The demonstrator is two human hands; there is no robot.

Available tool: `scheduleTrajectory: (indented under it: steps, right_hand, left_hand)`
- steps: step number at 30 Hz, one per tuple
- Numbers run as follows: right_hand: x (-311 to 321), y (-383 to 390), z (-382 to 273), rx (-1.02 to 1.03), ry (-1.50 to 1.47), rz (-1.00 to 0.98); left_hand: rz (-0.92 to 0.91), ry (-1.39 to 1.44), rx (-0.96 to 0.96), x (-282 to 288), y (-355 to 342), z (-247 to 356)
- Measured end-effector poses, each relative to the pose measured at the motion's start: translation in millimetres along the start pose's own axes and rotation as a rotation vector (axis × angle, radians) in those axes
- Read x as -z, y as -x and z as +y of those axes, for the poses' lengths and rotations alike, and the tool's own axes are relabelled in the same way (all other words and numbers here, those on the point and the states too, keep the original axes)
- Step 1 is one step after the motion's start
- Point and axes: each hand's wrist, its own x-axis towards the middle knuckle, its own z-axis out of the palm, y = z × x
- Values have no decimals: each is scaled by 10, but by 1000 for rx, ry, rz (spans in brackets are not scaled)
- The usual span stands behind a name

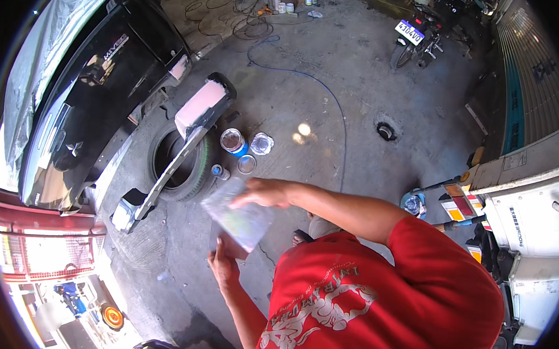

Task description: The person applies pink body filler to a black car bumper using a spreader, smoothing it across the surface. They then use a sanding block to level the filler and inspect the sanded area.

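Note:
My right hand (pixel 259 194) is closed at the upper edge of a thin, shiny, pale grey sheet (pixel 242 220), one finger reaching over its face. Faint coloured streaks show on that sheet; motion blurs it. Under its lower end is a flat reddish-brown piece (pixel 230 246), held along its near side by my left hand (pixel 224 267), thumb on top. Whether the two flat pieces are joined I cannot tell. Beyond my hands stand an open can (pixel 233 142) of brownish contents, a small bottle (pixel 219 171), a round lid (pixel 247 164) and a foil-like dish (pixel 262 143).
A tyre (pixel 198 173) lies on the concrete floor, a long bumper (pixel 186 145) with a pink patch resting across it. At the left is a black vehicle panel (pixel 100 89). A blue hose (pixel 335 96) curves over the floor. A motorcycle (pixel 419 39) stands far right, a white truck (pixel 524 212) nearer.

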Motion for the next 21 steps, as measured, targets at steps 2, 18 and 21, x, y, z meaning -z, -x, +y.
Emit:
scheduleTrajectory:
  steps: [2,18,21]
  right_hand:
    - [-92,81,518,-62,-62,238]
    - [-359,334,766,224,66,162]
    - [-65,501,608,170,324,44]
  left_hand:
    - [170,68,101,257,270,-81]
    - [124,214,-149,-640,722,505]
    - [13,165,-231,-964,773,675]
